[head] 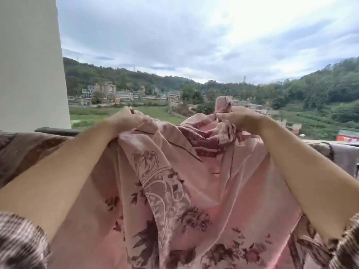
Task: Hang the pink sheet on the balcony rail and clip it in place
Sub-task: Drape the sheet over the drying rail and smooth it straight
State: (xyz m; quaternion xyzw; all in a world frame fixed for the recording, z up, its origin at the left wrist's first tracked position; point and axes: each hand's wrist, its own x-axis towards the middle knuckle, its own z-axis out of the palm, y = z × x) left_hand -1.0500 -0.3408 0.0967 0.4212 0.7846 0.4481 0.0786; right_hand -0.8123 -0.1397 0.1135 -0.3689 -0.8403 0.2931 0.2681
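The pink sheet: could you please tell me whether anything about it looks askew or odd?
Yes. The pink sheet is bunched rather than spread: the right hand grips a twisted wad, the left hand another gather, and the cloth sags in folds between them.

Brown cloth point(29, 150) on balcony rail point(56, 131)

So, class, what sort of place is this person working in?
Probably an upstairs balcony, outdoors: a rail with cloths draped over it, a white wall at left, and houses and wooded hills below and beyond.
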